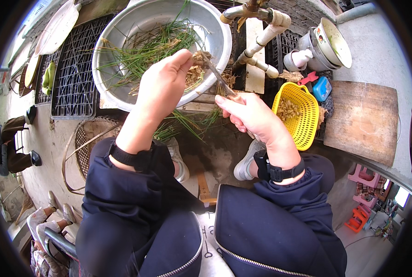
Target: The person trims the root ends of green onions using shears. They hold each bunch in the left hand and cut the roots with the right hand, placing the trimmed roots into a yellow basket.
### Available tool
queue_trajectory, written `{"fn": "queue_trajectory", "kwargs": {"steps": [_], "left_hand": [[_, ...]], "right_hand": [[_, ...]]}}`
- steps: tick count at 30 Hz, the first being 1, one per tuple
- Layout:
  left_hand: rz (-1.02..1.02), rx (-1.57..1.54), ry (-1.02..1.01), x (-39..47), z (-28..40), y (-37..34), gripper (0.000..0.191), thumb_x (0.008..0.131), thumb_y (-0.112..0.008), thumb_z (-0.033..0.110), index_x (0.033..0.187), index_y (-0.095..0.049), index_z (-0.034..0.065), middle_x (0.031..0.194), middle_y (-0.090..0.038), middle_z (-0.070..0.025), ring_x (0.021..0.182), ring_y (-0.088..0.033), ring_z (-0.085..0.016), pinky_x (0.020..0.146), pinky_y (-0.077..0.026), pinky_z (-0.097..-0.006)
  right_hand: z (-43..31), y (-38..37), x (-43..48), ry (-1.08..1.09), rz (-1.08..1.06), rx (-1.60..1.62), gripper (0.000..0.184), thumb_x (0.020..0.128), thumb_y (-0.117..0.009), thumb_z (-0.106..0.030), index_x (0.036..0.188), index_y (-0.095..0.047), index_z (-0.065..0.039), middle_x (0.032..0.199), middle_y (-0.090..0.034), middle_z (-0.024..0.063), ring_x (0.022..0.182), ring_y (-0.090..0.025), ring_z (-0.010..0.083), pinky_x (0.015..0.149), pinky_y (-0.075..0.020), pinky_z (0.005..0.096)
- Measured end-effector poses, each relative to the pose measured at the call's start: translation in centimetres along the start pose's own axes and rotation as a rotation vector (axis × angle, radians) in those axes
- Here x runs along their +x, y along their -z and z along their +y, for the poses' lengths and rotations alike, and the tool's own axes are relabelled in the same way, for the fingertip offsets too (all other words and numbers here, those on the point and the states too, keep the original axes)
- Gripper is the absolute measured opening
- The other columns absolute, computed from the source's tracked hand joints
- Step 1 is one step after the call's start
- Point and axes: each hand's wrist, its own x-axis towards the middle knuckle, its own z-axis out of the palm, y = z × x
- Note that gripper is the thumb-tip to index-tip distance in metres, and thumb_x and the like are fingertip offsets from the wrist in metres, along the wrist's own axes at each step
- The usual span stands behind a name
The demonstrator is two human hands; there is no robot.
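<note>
My left hand [166, 83] pinches a brown, dry-skinned root clump [202, 58] between thumb and fingers, over the near right part of a wide metal basin [105, 91]. In my right hand [256, 116] is a knife [223, 82], its narrow dark blade pointing up and left with the tip at the clump. Long green grass-like stalks [157, 48] lie heaped in the basin, and brown peelings [193, 78] gather at its near right side. To the right of my right hand stands a yellow perforated plastic basket [306, 119] holding small pale bulb-like pieces [288, 109].
Pipes with a tap [258, 45] rise beside the basin. A wooden board [361, 121], stacked bowls [332, 43] and a blue box [322, 89] are on the right. Black plastic crates [76, 69] and a wicker basket [88, 149] lie left. Two seated people appear at the left edge.
</note>
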Motion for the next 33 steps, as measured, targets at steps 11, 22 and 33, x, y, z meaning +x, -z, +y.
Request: {"fn": "queue_trajectory", "kwargs": {"steps": [11, 22, 33], "left_hand": [[0.023, -0.285, 0.133, 0.4, -1.7, -0.9, 0.021, 0.098, -0.054, 0.023, 0.098, -0.058, 0.0024, 0.070, -0.056, -0.0155, 0.062, -0.051, -0.025, 0.063, -0.044, -0.0342], [0.008, -0.120, 0.093, 0.2, -0.9, -0.4, 0.017, 0.097, -0.054, 0.024, 0.097, -0.058, 0.0071, 0.076, -0.059, -0.0181, 0.068, -0.056, -0.035, 0.064, -0.045, -0.0369], [-0.051, 0.012, -0.020, 0.0, -0.1, 0.1, 0.022, 0.097, -0.056, 0.024, 0.106, -0.061, 0.0039, 0.082, -0.064, -0.0165, 0.072, -0.061, -0.029, 0.069, -0.048, -0.0328]], "right_hand": [[0.1, -0.2, 0.0, -0.010, -0.054, 0.175, 0.037, 0.094, -0.062, -0.039, 0.082, -0.056, -0.005, 0.056, -0.045, -0.0049, 0.046, -0.039, 0.0042, 0.044, -0.0319, 0.0204], [0.2, -0.1, -0.1, -0.080, -0.119, 0.165, 0.036, 0.096, -0.059, -0.039, 0.082, -0.059, -0.006, 0.061, -0.052, -0.0039, 0.051, -0.046, 0.0051, 0.050, -0.0382, 0.0197], [0.7, 0.1, 0.5, 0.043, -0.061, 0.058, 0.040, 0.090, -0.064, -0.045, 0.084, -0.059, -0.005, 0.067, -0.054, -0.0002, 0.059, -0.048, 0.0088, 0.054, -0.0397, 0.0232]]}}
